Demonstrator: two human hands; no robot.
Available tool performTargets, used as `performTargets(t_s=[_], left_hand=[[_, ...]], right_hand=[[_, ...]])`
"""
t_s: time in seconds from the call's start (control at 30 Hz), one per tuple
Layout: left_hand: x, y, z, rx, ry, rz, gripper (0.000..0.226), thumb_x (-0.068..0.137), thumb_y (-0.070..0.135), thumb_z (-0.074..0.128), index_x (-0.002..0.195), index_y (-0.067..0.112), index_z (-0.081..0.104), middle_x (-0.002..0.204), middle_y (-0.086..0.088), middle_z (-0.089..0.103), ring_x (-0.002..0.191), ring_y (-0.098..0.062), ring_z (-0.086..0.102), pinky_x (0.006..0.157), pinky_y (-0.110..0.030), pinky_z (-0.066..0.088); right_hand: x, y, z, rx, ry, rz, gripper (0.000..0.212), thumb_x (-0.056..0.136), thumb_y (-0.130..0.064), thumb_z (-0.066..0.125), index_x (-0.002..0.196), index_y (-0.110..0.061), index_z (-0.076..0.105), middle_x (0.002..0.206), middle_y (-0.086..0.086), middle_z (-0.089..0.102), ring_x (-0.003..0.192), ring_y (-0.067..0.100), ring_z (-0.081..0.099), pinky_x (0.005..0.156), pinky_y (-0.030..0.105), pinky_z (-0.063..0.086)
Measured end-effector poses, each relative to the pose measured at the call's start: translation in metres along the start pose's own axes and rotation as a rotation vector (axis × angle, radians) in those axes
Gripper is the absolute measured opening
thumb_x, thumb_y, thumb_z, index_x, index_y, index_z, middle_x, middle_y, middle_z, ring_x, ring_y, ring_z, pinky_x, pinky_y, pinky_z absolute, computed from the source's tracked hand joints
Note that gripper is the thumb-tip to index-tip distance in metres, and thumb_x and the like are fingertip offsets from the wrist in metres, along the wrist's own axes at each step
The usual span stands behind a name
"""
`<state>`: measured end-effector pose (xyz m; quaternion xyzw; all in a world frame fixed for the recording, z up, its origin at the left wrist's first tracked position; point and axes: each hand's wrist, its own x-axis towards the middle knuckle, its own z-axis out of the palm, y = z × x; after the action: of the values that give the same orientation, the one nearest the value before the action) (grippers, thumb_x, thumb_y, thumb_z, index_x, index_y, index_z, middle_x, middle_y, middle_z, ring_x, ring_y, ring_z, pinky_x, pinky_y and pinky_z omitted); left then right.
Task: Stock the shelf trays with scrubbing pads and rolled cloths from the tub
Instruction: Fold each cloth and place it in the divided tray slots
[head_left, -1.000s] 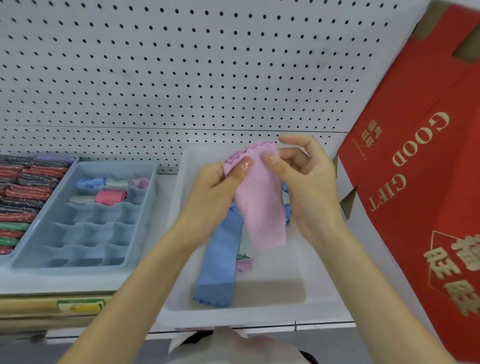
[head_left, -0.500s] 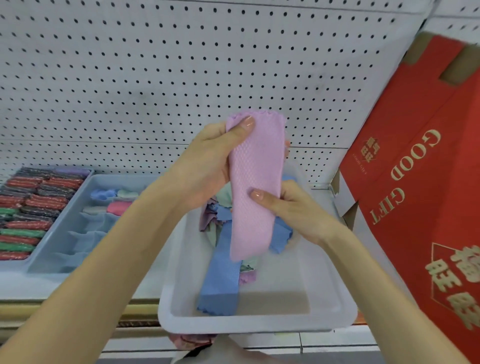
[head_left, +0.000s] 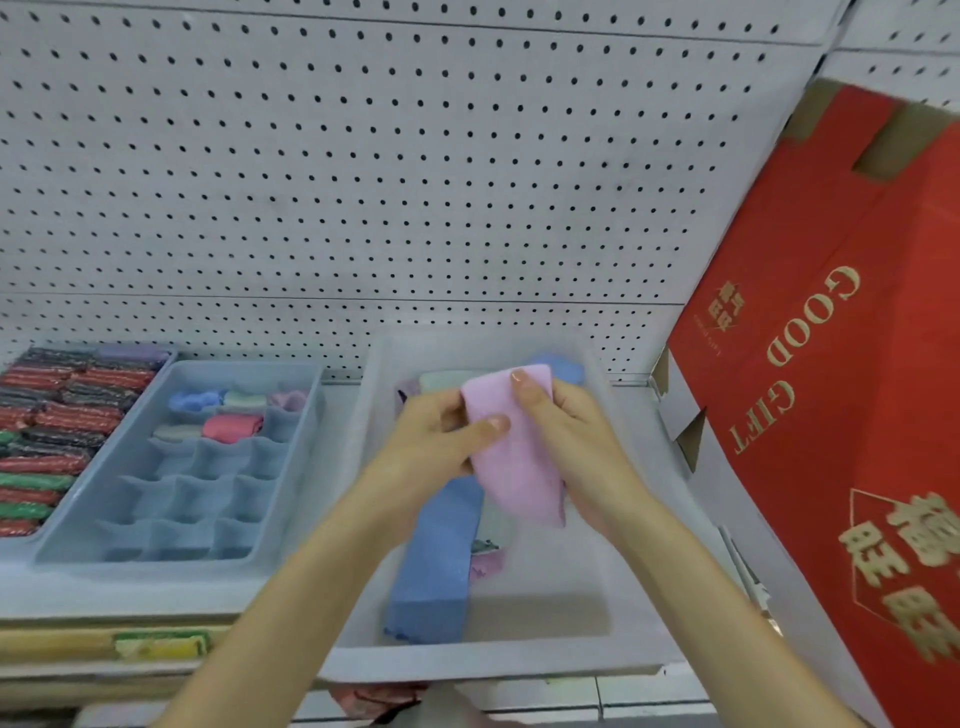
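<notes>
While the pink cloth (head_left: 514, 447) is held in both hands above the middle of the tub (head_left: 519, 662), it is noted as folded into a narrow strip, with its lower end hanging free toward the tub's floor.

Left hand (head_left: 436, 441): the thumb is pressed on the strip's front face and the fingers are hidden behind it, so a pinch is recorded.
Right hand (head_left: 582, 441): the fingers are curled round the strip's right edge and one fingertip is laid on the top end. Both hands are thus gripping the same cloth.

Handling, as judged: the cloth is taken to be very light, soft and limp, and nothing fragile is expected. The weave is too blurred to be read. No stiffness is shown, so a roll is likely to spring loose unless it is kept pinched across its width. Hold is best taken at the top end, with the free end guided as it is wound.

A blue cloth (head_left: 436, 566) is seen lying toward the tub's near left corner. More cloths are bunched at its far wall. The divided tray (head_left: 156, 564) is set just beside the tub's left edge on the shelf. Rolled cloths (head_left: 231, 426) occupy cells in its far rows only.
</notes>
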<state>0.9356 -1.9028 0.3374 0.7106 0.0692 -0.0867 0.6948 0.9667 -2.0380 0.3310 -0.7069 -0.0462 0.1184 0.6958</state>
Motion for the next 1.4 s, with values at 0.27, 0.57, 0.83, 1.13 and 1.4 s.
performTargets(t_s=[0.27,0.57,0.83,1.13,1.4], left_hand=[[0.000,-0.020,0.002,-0.116,0.277,0.142,0.024,0.089,0.000,0.060,0.108,0.015,0.054,0.063,0.002,0.066,0.065,-0.013,0.059,0.064,-0.028,0.048],[-0.001,-0.022,-0.002,0.186,0.244,0.310,0.040,0.080,-0.006,0.067,0.096,0.031,0.065,0.093,0.009,0.069,0.081,-0.007,0.064,0.079,-0.023,0.052],[-0.001,-0.013,-0.011,0.535,0.177,0.369,0.022,0.074,0.010,0.078,0.073,0.029,0.066,0.069,0.010,0.060,0.059,0.004,0.050,0.060,-0.008,0.039],[-0.006,-0.014,-0.012,0.133,-0.090,0.158,0.018,0.086,0.021,0.064,0.092,0.006,0.055,0.077,0.009,0.059,0.066,0.001,0.054,0.064,-0.014,0.042],[-0.015,-0.041,-0.003,-0.254,-0.244,-0.070,0.021,0.078,0.014,0.071,0.099,0.012,0.069,0.097,-0.004,0.072,0.089,-0.016,0.068,0.082,-0.031,0.055]], right_hand=[[-0.004,0.010,-0.011,0.086,0.112,0.006,0.036,0.082,-0.002,0.069,0.111,-0.015,0.053,0.089,0.008,0.072,0.079,0.015,0.069,0.062,0.021,0.052],[-0.009,0.010,-0.019,-0.043,0.025,-0.132,0.037,0.069,0.011,0.075,0.093,-0.016,0.070,0.082,-0.002,0.073,0.074,0.006,0.067,0.072,0.021,0.055],[-0.008,0.001,-0.029,-0.303,-0.097,-0.181,0.019,0.081,-0.001,0.069,0.081,-0.020,0.071,0.083,0.004,0.071,0.077,0.014,0.062,0.076,0.031,0.052],[-0.007,-0.003,-0.026,-0.335,-0.088,-0.138,0.016,0.087,-0.016,0.065,0.080,-0.030,0.067,0.102,-0.004,0.054,0.095,0.012,0.057,0.090,0.028,0.045],[-0.011,-0.001,-0.014,0.076,-0.103,-0.010,0.009,0.091,-0.010,0.059,0.092,-0.011,0.068,0.079,-0.003,0.069,0.071,0.006,0.063,0.066,0.019,0.051]])
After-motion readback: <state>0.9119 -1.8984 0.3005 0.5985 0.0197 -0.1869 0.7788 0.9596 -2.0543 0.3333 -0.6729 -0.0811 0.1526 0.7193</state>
